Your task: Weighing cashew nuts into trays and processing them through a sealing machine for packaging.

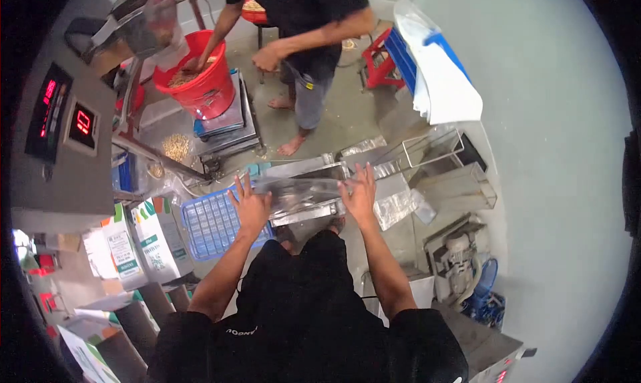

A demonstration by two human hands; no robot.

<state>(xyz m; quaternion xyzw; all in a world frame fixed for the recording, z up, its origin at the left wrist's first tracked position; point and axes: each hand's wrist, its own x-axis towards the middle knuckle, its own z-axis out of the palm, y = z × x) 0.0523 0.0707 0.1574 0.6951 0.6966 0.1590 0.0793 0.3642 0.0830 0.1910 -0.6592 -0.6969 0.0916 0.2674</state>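
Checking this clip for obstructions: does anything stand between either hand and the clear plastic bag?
Nothing visible does. The left hand meets the left end of the clear plastic bag, the right hand its right end; the grip itself is unclear. The blue basket lies below the left hand, not in between.

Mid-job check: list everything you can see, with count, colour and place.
Plastic film: one, clear, centre
Metal pieces: several, silver, around centre
Basket: one, blue, left of centre
Platform scale: one, grey, upper left
Bucket: one, red, on that scale
Loose pieces: uncounted, beige, left of scale
Display panels: two, black with red digits, far left
Printed boxes: several, white and green, lower left
Sheet-like stack: one, white, upper right
Machinery: count unclear, grey and blue, lower right
Co-worker: one, black top, top centre
Left hand: one, bare, film's left end
Right hand: one, bare, film's right end
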